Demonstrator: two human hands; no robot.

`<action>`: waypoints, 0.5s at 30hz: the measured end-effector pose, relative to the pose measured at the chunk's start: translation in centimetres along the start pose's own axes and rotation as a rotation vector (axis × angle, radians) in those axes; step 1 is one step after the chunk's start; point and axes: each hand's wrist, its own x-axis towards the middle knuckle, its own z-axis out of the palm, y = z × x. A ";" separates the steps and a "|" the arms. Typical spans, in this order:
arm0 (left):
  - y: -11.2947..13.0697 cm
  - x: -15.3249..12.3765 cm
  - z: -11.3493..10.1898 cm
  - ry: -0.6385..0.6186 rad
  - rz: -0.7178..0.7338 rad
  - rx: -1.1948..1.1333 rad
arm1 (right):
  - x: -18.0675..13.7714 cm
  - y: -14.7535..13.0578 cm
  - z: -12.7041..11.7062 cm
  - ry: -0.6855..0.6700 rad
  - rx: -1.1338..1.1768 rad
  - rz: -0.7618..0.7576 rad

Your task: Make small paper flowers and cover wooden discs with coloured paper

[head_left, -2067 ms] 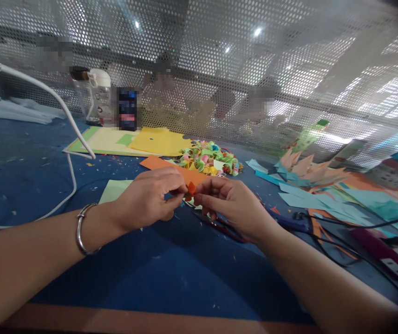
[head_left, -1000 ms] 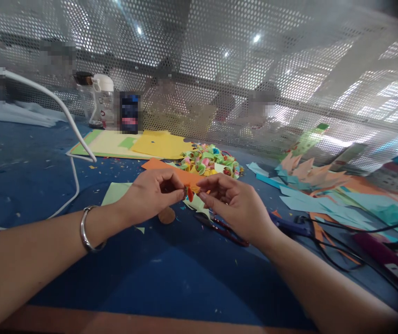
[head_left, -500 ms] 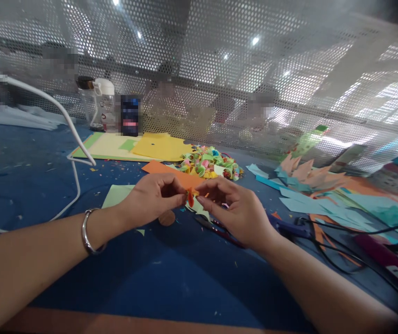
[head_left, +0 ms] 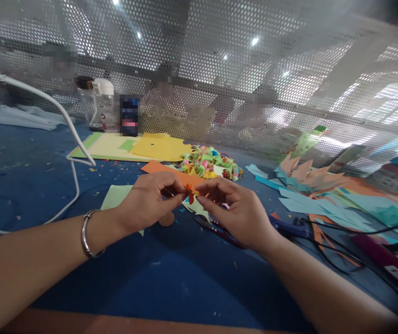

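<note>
Both hands meet over the blue table point(head_left: 171, 278). My left hand point(head_left: 150, 202), with a metal bangle point(head_left: 89, 234) on its wrist, pinches a small folded orange paper piece point(head_left: 189, 193). My right hand point(head_left: 235, 208) pinches the same piece from the other side with thumb and forefinger. Under the hands lie a pale green sheet point(head_left: 115, 197) and a long orange strip point(head_left: 171, 172). Red-handled scissors point(head_left: 219, 229) lie just below my right hand.
A heap of curled coloured paper bits point(head_left: 209, 166) lies behind the hands. Yellow and green sheets point(head_left: 132, 144), a bottle point(head_left: 97, 104) and a dark can point(head_left: 129, 115) stand at the back left by a perforated screen point(head_left: 254, 74). Cut blue and orange scraps point(head_left: 324, 192), black cables point(head_left: 359, 232), white cord point(head_left: 73, 153).
The hands stayed together on the small orange piece, turning and pressing it; the fingers shifted slightly. Nothing else on the table moved.
</note>
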 end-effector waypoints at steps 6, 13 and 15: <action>-0.5 0.2 0.3 -0.094 -0.159 -0.212 | 0.1 0.0 -0.2 0.037 -0.072 -0.040; -0.4 0.0 0.4 -0.170 -0.265 -0.414 | -0.2 0.1 -0.2 0.034 -0.095 -0.090; -0.4 0.0 0.5 -0.171 -0.260 -0.415 | -0.3 0.1 -0.2 0.030 -0.103 -0.099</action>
